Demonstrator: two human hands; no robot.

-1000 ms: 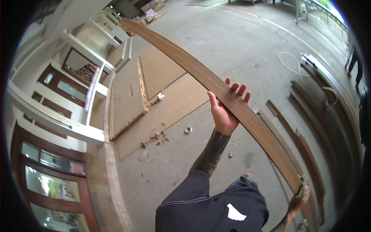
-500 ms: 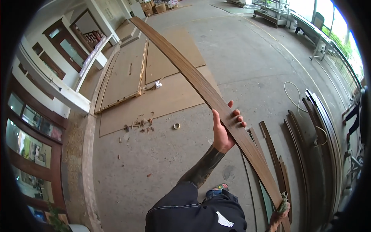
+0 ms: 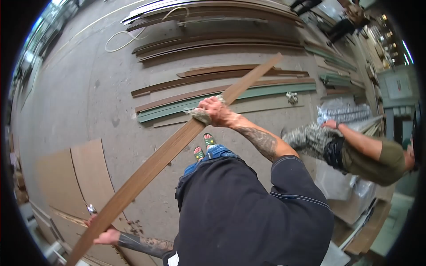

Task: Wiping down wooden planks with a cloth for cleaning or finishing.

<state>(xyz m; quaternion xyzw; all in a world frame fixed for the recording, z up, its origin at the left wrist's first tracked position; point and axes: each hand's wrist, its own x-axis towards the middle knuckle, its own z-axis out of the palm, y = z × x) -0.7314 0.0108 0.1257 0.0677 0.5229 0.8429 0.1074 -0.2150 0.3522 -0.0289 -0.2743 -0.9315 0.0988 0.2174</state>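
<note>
A long brown wood-grain plank (image 3: 155,159) runs slantwise across the view, from lower left to upper right. My left hand (image 3: 105,236) supports it near its lower-left end. The thumb side shows at the near edge, fingertips show past the far edge, and the palm is hidden beneath. My right hand (image 3: 215,111) is closed round the plank farther up, with a grey-green crumpled rag (image 3: 200,116) pressed between the fingers and the wood. Beneath the plank's upper part, brown and green strips (image 3: 177,111) lie on the floor.
More stacked brown profiles (image 3: 213,46) lie farther off, beside a looped pale hose (image 3: 120,42). A small crumpled cloth (image 3: 291,98) rests on the strips. At right, a person in an olive shirt (image 3: 372,153) stands close. Brown sheets (image 3: 88,166) cover the floor at lower left.
My view has swung to the right, toward the floor strips and the nearby person. Both hands still hold the plank; the right hand with the rag now sits nearer the view's middle.
</note>
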